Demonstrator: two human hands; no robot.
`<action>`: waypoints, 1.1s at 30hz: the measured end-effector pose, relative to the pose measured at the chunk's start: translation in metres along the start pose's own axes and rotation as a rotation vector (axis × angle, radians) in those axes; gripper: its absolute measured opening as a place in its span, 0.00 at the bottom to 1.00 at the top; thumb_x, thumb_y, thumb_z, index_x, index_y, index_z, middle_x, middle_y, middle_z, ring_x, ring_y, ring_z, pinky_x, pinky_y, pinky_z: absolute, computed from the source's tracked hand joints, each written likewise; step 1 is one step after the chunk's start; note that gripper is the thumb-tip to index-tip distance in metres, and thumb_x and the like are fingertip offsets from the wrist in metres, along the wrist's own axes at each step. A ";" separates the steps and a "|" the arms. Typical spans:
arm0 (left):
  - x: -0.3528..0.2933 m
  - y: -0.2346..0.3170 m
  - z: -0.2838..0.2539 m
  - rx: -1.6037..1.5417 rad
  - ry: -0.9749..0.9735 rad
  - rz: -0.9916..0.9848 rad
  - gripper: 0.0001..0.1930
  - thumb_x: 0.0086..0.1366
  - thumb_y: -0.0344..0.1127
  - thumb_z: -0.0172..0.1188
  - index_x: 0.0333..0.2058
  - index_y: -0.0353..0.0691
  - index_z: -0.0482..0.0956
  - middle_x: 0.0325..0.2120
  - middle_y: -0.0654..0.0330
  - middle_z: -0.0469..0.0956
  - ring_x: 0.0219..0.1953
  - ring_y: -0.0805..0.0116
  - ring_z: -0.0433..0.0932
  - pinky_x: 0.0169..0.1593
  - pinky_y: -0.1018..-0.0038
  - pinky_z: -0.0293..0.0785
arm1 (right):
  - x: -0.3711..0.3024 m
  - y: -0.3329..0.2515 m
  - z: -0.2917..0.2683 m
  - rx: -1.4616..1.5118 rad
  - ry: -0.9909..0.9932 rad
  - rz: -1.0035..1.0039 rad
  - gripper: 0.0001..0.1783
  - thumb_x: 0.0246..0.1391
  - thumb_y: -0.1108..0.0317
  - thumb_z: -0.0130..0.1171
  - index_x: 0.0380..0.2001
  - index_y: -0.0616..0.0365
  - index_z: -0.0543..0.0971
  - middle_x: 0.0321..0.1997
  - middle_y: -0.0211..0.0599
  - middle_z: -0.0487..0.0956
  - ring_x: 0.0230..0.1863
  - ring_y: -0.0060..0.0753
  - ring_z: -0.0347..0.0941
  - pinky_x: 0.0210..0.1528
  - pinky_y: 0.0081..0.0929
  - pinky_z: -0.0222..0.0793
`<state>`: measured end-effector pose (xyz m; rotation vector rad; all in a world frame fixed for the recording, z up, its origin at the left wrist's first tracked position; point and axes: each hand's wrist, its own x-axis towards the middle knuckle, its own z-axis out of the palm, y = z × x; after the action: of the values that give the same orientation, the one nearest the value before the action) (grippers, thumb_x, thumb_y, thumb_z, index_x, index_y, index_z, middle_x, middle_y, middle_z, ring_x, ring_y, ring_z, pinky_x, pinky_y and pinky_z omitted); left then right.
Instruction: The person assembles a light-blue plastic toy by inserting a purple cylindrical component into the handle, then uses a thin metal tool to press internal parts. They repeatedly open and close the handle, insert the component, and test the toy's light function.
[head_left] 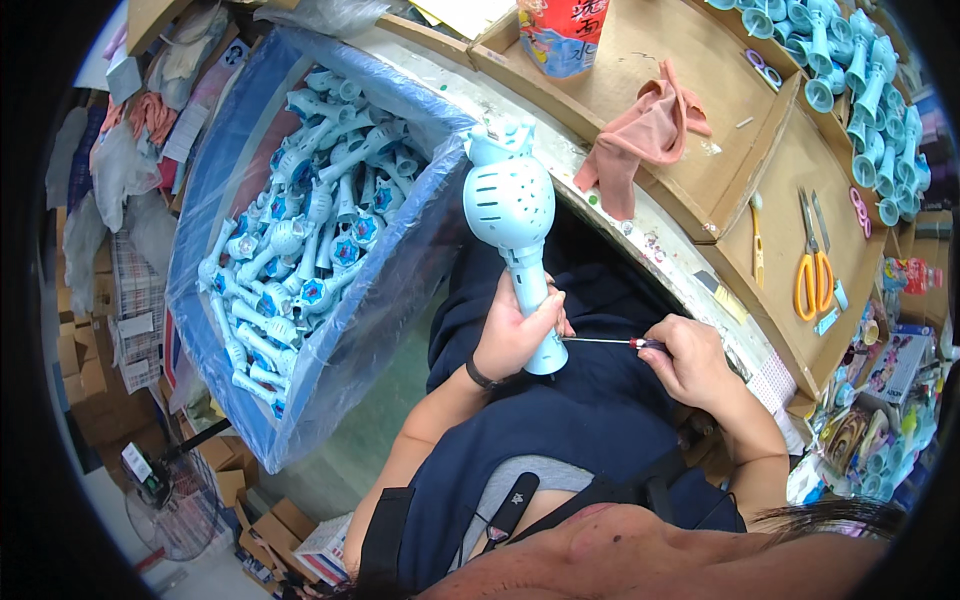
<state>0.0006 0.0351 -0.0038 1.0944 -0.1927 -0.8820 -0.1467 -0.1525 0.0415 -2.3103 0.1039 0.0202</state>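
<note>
My left hand is closed round the handle of a light blue plastic toy wand. The wand stands nearly upright over my lap, its round slotted head with a crown-like top pointing away from me. In my right hand is a screwdriver, gripped by its dark and red handle. The thin metal shaft runs left to the lower part of the wand's handle, and its tip meets the side there. Whether the tip sits in a screw cannot be made out.
At the left, a big box lined with blue plastic holds many similar wands. Cardboard trays on the bench carry a pink cloth, orange scissors, a yellow cutter and a red-blue packet. Blue funnel-shaped parts pile up far right.
</note>
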 end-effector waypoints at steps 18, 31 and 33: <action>0.000 0.000 -0.007 0.214 0.000 -0.030 0.15 0.61 0.24 0.53 0.44 0.35 0.58 0.29 0.60 0.69 0.25 0.74 0.75 0.30 0.75 0.76 | 0.005 0.010 0.011 1.383 -0.348 1.000 0.10 0.60 0.62 0.52 0.35 0.57 0.72 0.21 0.24 0.67 0.18 0.14 0.59 0.19 0.13 0.56; -0.002 0.004 0.000 -0.091 -0.069 -0.118 0.22 0.70 0.49 0.42 0.53 0.37 0.57 0.29 0.59 0.70 0.28 0.74 0.72 0.36 0.76 0.73 | 0.002 0.030 0.024 -0.139 0.175 -0.395 0.13 0.41 0.67 0.67 0.31 0.56 0.76 0.22 0.31 0.72 0.21 0.31 0.70 0.22 0.26 0.66; -0.001 0.002 -0.001 0.019 -0.069 -0.104 0.21 0.70 0.48 0.42 0.52 0.37 0.57 0.29 0.59 0.70 0.28 0.75 0.71 0.35 0.77 0.71 | -0.001 0.029 0.029 -0.115 0.159 -0.385 0.12 0.43 0.67 0.66 0.30 0.57 0.76 0.22 0.32 0.72 0.21 0.32 0.70 0.22 0.26 0.66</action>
<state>0.0018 0.0365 -0.0022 1.1002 -0.2036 -1.0140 -0.1491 -0.1504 0.0010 -2.4067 -0.2683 -0.3614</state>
